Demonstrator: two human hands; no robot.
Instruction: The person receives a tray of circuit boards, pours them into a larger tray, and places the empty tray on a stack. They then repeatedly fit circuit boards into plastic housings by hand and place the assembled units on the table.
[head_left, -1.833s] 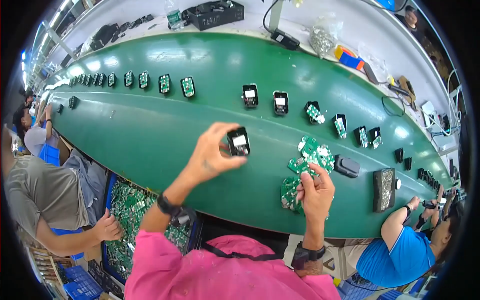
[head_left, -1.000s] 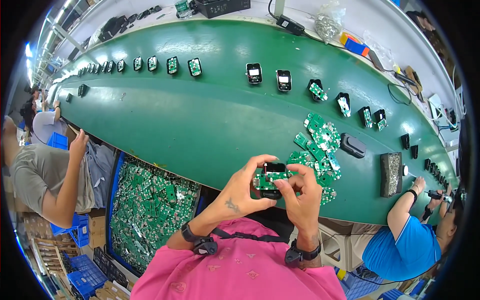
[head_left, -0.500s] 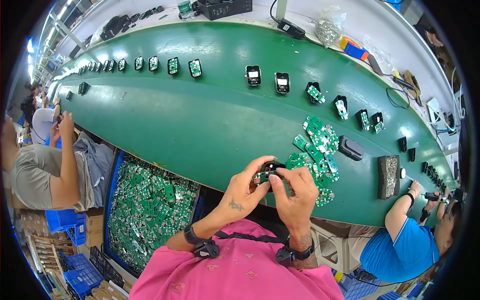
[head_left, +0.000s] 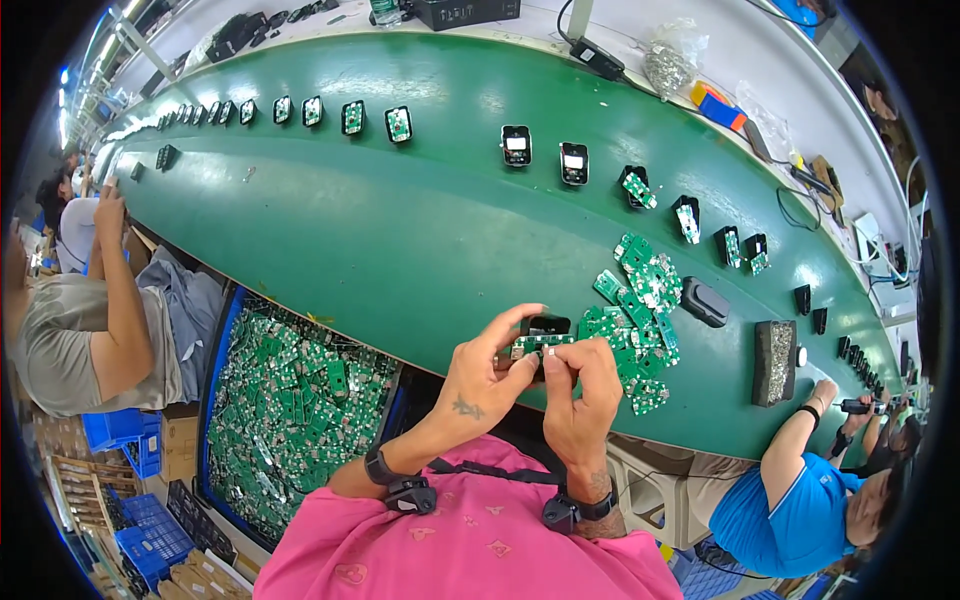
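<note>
Close to the table's near edge, my left hand point(head_left: 478, 380) grips a small black plastic housing point(head_left: 545, 325) from its left side. A green circuit board point(head_left: 529, 343) lies across the housing's near side, edge toward me. My right hand point(head_left: 583, 390) pinches at the right end of this board with thumb and index finger. What lies between those fingertips, perhaps a small white connector, is too small to tell. Just right of my hands, a heap of green circuit boards point(head_left: 640, 300) rests on the table, beside a dark oval case point(head_left: 705, 301).
Black housings with boards point(head_left: 398, 125) stand in a curved row along the green table point(head_left: 420, 220). A foam-like block point(head_left: 775, 363) sits at right. Loose boards point(head_left: 300, 400) fill a blue-rimmed crate at lower left. Co-workers sit left point(head_left: 90, 340) and right point(head_left: 780, 510).
The board has turned flatter against the housing, and the housing's dark inside shows more. The red and black wires seen before are now hidden. My right fingers have shifted slightly down and left.
</note>
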